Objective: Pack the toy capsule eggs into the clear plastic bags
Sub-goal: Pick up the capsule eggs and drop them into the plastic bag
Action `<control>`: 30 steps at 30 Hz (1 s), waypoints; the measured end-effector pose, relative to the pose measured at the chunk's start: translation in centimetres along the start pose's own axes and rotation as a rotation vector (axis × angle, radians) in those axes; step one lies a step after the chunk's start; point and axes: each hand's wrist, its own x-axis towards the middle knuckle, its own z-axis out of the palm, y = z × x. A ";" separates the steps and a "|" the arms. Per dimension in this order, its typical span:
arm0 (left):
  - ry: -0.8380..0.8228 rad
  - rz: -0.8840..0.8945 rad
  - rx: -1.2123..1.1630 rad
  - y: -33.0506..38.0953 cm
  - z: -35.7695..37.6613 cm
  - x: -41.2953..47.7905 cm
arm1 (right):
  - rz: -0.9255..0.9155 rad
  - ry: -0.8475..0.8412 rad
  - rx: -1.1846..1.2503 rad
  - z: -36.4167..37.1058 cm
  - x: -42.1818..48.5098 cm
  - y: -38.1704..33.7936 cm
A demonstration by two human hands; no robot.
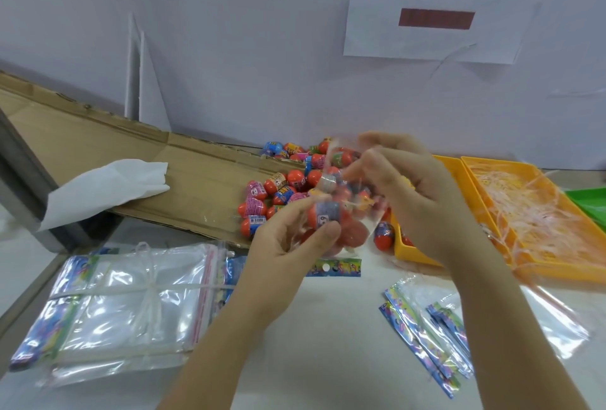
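Note:
A clear plastic bag (352, 232) with several orange capsule eggs inside hangs above the white table, its printed header strip pointing down. My left hand (288, 245) grips its lower left side, thumb pressed on an egg through the plastic. My right hand (413, 193) pinches the bag's upper part from the right. Behind them a pile of loose capsule eggs (278, 186) lies on flattened cardboard (131, 160). A tied bundle of empty clear bags (131, 308) rests at the left, and a few loose bags (429, 340) lie at the lower right.
Two yellow trays (511, 209) stand at the right, one holding a tangle of thin plastic strips; a green tray (590, 203) shows at the far right edge. A white cloth (108, 186) lies on the cardboard. A paper sign (439, 3) hangs on the back wall.

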 end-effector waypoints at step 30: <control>0.474 0.061 0.048 1.5 -3.7 0.5 | 0.216 0.205 0.246 6.0 -0.3 4.8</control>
